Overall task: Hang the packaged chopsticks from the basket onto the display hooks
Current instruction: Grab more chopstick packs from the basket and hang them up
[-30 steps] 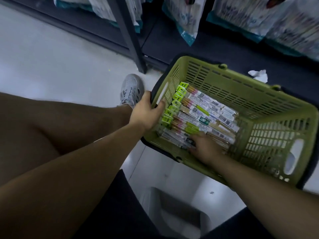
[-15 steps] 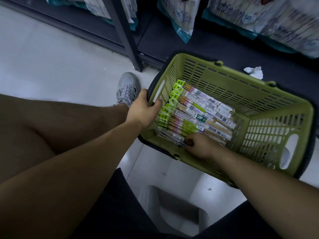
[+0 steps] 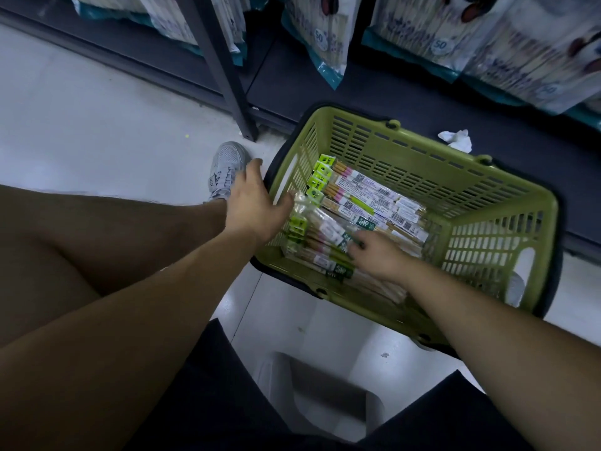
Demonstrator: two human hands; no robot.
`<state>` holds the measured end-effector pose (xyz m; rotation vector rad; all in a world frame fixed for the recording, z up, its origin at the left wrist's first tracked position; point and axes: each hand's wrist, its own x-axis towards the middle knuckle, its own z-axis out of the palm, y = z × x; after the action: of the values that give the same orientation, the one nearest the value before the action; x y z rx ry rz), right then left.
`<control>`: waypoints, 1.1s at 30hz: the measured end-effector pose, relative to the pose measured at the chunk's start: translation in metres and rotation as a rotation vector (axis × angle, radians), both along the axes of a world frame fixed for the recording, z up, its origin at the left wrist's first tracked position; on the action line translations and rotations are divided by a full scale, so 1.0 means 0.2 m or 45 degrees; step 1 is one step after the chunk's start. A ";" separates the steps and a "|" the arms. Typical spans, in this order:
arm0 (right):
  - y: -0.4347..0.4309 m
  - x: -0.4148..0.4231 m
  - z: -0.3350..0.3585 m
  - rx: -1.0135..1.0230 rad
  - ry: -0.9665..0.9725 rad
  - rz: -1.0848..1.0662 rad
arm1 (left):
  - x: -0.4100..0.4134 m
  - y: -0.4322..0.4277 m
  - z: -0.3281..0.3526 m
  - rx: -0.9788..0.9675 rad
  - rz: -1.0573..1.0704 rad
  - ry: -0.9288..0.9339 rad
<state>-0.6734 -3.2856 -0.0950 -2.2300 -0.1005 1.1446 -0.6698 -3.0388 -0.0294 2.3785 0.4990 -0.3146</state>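
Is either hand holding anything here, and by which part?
Right hand grips the near chopstick packs around mid-length, inside the basket. Left hand is open, fingers at their tab ends.

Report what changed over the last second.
The left hand let go of the basket rim and opened, thumb by the pack ends. The right hand slid further in over the near packs, whose left ends tipped up. Basket, far packs and shoe stayed put.
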 end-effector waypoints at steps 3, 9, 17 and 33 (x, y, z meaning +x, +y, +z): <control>0.02 0.11 0.12 0.048 -0.085 -0.198 | 0.02 -0.05 0.07 0.208 -0.050 -0.377; 0.23 0.21 0.36 0.312 -0.253 -0.231 | 0.08 -0.22 0.18 -0.764 0.142 0.111; 0.14 0.04 0.12 0.154 0.093 -0.004 | 0.14 -0.08 0.15 -1.098 0.673 -0.021; -0.01 -0.13 -0.11 -0.141 0.197 0.251 | 0.10 -0.01 0.15 -1.121 0.484 0.023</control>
<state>-0.6991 -3.2877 -0.1180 -2.2566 -0.2007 1.4574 -0.6491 -3.0402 -0.0003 1.4009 0.6409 -0.2982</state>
